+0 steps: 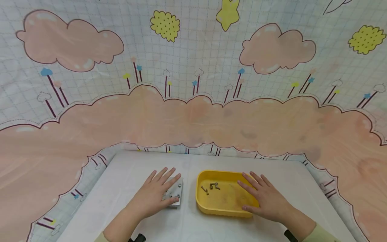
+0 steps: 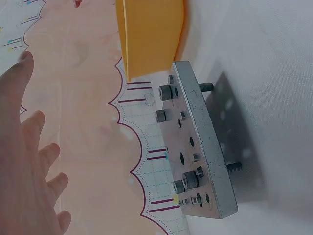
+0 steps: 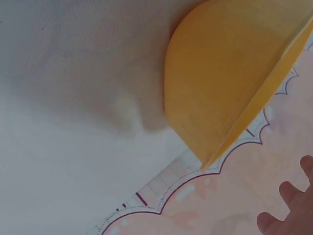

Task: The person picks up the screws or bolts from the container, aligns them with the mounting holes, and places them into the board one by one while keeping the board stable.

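My left hand [image 1: 158,195] is spread above a metal plate [image 1: 179,191], covering much of it in the head view. In the left wrist view the whole plate [image 2: 195,142] shows, with several bolts [image 2: 165,92] and holes in its face and threaded ends [image 2: 234,167] sticking out beneath; the left fingers [image 2: 49,155] stay apart from it. My right hand [image 1: 267,200] is spread over the right side of a yellow tray [image 1: 223,211], holding nothing. Several small screws [image 1: 214,184] lie in the tray's left part. The right fingertips [image 3: 268,221] appear beside the tray in the right wrist view.
Both things rest on a white table [image 1: 145,161], the plate left of the tray. A patterned cloth [image 1: 193,124] with clouds hangs behind the table and at its sides. Dark straps [image 1: 139,238] show near both wrists.
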{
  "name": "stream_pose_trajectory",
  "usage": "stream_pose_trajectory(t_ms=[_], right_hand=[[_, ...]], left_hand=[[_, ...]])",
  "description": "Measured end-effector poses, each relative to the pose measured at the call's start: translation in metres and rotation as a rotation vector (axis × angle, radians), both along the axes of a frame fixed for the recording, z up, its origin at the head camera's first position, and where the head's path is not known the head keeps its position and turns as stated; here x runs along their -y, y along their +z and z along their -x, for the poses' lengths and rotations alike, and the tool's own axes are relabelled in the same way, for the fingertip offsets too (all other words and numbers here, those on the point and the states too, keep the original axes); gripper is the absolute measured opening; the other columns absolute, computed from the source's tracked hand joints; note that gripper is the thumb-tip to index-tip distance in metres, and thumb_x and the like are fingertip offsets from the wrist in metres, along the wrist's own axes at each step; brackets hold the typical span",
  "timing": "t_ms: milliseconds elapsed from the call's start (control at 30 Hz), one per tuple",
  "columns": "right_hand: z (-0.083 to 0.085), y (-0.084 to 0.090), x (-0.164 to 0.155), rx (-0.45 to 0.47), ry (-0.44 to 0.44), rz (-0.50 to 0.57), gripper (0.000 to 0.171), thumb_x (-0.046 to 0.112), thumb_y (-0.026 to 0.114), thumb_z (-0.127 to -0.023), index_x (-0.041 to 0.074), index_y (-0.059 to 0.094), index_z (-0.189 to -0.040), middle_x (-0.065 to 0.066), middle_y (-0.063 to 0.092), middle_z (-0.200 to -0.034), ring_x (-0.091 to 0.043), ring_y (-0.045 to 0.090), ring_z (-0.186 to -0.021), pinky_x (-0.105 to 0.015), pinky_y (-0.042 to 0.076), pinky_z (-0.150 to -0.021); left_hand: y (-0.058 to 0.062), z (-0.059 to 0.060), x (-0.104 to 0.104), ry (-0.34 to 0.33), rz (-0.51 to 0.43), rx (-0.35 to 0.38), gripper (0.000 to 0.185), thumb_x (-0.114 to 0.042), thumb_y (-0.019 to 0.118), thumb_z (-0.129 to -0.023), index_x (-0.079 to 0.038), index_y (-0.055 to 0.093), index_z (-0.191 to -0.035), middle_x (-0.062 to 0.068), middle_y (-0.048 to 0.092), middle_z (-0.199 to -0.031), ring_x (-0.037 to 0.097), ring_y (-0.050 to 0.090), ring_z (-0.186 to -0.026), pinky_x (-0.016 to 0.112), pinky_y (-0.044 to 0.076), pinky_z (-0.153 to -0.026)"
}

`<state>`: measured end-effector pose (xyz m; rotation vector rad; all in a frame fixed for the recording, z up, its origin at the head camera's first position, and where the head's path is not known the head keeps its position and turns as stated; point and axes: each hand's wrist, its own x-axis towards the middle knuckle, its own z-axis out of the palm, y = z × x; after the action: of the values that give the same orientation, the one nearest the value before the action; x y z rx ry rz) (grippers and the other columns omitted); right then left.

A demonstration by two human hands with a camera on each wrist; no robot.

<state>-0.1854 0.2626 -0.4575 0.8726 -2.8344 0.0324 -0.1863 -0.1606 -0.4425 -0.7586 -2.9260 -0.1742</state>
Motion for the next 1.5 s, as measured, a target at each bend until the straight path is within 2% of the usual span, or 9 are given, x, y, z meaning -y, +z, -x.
stream_pose_trajectory(t_ms=[100, 167, 367, 533, 733, 833, 1100, 1300, 1500], right_hand=[[0.001, 0.0, -0.001, 0.012, 0.007, 0.005, 0.079, 0.072, 0.055, -0.087, 0.032, 0.039, -0.153, -0.002, 0.028, -0.162, -0.032, 0.024, -0.147, -0.056, 0.022, -0.115], [0.002, 0.0, -0.001, 0.044, 0.011, 0.033, 0.079, 0.07, 0.058, -0.087, 0.032, 0.04, -0.153, -0.002, 0.03, -0.161, -0.031, 0.027, -0.146, -0.056, 0.026, -0.114], [0.006, 0.004, 0.002, 0.198, -0.004, 0.164, 0.07, 0.062, 0.064, -0.088, 0.028, 0.049, -0.147, -0.004, 0.043, -0.152, -0.032, 0.045, -0.135, -0.057, 0.039, -0.106], [0.01, 0.007, 0.005, 0.308, -0.054, 0.24, 0.067, 0.067, 0.059, -0.088, 0.023, 0.058, -0.139, -0.003, 0.05, -0.144, -0.032, 0.049, -0.131, -0.058, 0.04, -0.105], [0.015, 0.011, 0.011, 0.408, -0.115, 0.256, 0.054, 0.064, 0.063, -0.087, 0.029, 0.064, -0.128, 0.003, 0.057, -0.135, -0.029, 0.052, -0.126, -0.058, 0.042, -0.103], [0.02, 0.013, 0.012, 0.44, -0.103, 0.255, 0.05, 0.061, 0.064, -0.088, 0.027, 0.066, -0.125, 0.003, 0.061, -0.128, -0.028, 0.055, -0.12, -0.057, 0.044, -0.101], [0.033, 0.018, 0.016, 0.485, -0.024, 0.285, 0.04, 0.045, 0.068, -0.091, 0.017, 0.068, -0.12, 0.001, 0.066, -0.109, -0.023, 0.059, -0.1, -0.045, 0.052, -0.086], [0.045, 0.018, 0.021, 0.521, -0.021, 0.267, 0.041, 0.046, 0.07, -0.09, 0.014, 0.07, -0.116, 0.008, 0.065, -0.101, -0.015, 0.057, -0.093, -0.041, 0.052, -0.084], [0.057, 0.02, 0.032, 0.556, -0.026, 0.246, 0.031, 0.04, 0.072, -0.09, 0.017, 0.073, -0.111, 0.016, 0.062, -0.094, -0.012, 0.056, -0.089, -0.036, 0.052, -0.081]], left_hand=[[0.002, 0.0, -0.001, 0.012, -0.001, 0.013, 0.077, -0.071, 0.046, -0.092, -0.033, 0.03, -0.157, -0.005, 0.022, -0.164, 0.026, 0.018, -0.15, 0.052, 0.011, -0.12], [0.002, 0.0, -0.001, 0.016, -0.015, 0.026, 0.076, -0.067, 0.051, -0.092, -0.032, 0.03, -0.157, -0.004, 0.022, -0.164, 0.026, 0.019, -0.15, 0.052, 0.012, -0.12], [0.001, 0.001, 0.0, 0.03, -0.06, 0.051, 0.079, -0.064, 0.058, -0.09, -0.031, 0.031, -0.157, 0.0, 0.027, -0.162, 0.029, 0.027, -0.146, 0.054, 0.019, -0.118], [-0.001, 0.002, 0.002, 0.041, -0.119, 0.085, 0.08, -0.059, 0.062, -0.09, -0.027, 0.032, -0.157, 0.003, 0.031, -0.159, 0.03, 0.031, -0.143, 0.055, 0.024, -0.115], [-0.006, 0.005, 0.009, 0.095, -0.15, 0.141, 0.08, -0.056, 0.065, -0.09, -0.026, 0.032, -0.156, 0.005, 0.036, -0.156, 0.033, 0.035, -0.141, 0.057, 0.027, -0.113], [-0.009, 0.007, 0.014, 0.114, -0.169, 0.15, 0.08, -0.056, 0.066, -0.09, -0.025, 0.033, -0.156, 0.006, 0.038, -0.155, 0.033, 0.036, -0.141, 0.058, 0.028, -0.112], [-0.02, 0.014, 0.032, 0.138, -0.209, 0.175, 0.084, -0.054, 0.073, -0.084, -0.02, 0.04, -0.153, 0.011, 0.045, -0.149, 0.038, 0.043, -0.135, 0.061, 0.035, -0.107], [-0.033, 0.021, 0.047, 0.178, -0.243, 0.252, 0.085, -0.059, 0.069, -0.085, -0.02, 0.037, -0.154, 0.016, 0.042, -0.15, 0.043, 0.042, -0.134, 0.064, 0.036, -0.104], [-0.038, 0.027, 0.058, 0.201, -0.276, 0.324, 0.087, -0.06, 0.068, -0.086, -0.018, 0.035, -0.155, 0.02, 0.039, -0.152, 0.047, 0.038, -0.136, 0.066, 0.035, -0.104]])
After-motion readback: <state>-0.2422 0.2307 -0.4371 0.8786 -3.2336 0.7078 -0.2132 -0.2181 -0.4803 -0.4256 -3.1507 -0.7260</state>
